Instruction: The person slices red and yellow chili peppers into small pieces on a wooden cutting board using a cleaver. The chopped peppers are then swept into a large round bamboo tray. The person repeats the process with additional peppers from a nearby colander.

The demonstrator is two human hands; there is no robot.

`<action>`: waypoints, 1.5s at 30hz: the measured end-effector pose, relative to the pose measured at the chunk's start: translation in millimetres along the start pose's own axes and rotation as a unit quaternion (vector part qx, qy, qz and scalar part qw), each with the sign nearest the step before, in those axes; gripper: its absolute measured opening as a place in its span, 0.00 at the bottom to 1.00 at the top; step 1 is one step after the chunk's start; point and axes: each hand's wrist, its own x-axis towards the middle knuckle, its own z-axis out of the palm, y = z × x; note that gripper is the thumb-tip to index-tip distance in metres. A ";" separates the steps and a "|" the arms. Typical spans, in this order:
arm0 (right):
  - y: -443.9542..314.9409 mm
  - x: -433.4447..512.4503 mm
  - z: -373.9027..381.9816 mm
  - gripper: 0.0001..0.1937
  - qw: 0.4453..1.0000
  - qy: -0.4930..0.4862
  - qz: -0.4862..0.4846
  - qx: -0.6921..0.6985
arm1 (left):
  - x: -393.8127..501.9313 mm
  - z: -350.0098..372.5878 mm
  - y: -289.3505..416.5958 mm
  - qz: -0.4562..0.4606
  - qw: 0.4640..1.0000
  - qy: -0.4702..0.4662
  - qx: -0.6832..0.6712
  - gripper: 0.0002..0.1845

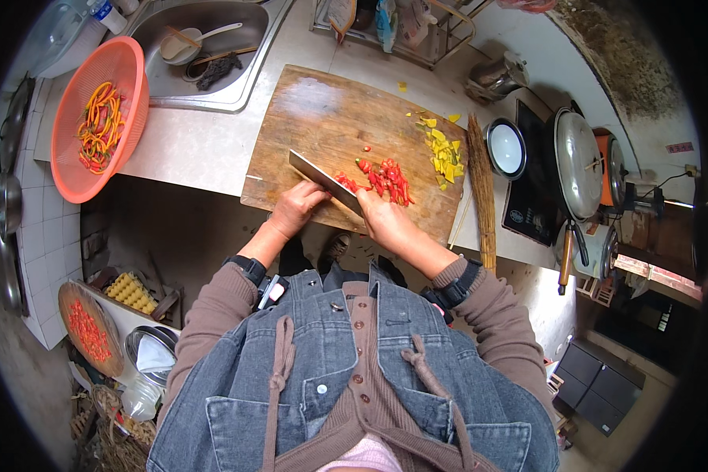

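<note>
A wooden cutting board (330, 130) lies on the counter before me. My right hand (386, 219) grips a cleaver (325, 180), its broad blade slanting up to the left over the board. Just left of the blade, my left hand (298, 206) is at the board's near edge with its fingers bent together; whether it pinches a pepper is hidden. Chopped red chili peppers (392, 180) lie to the right of the blade, some close against it. Yellow-green cut pieces (445, 154) are scattered near the board's right edge.
A pink plastic colander (137, 88) of red and orange chilies stands at left, beside a steel sink (248, 88). A straw brush (481, 189) lies right of the board, with a bowl (506, 148), an induction cooker (530, 206) and a lidded wok (577, 162) beyond.
</note>
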 end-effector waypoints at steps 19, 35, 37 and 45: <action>-0.6 4.5 8.0 0.10 0.999 0.028 -0.009 0.036 | -2.5 -3.1 0.9 0.002 1.000 0.006 -0.001 0.09; -1.1 12.8 6.9 0.13 0.998 0.019 0.017 0.050 | -2.0 -5.3 0.6 -0.002 1.000 0.009 -0.003 0.07; -4.3 10.6 5.0 0.13 0.999 -0.004 0.020 0.043 | -1.8 -5.5 0.7 -0.005 1.000 0.008 -0.007 0.07; -9.6 19.3 24.2 0.16 0.999 0.024 0.030 0.028 | -1.3 -4.7 -2.0 -0.001 1.000 0.014 -0.025 0.06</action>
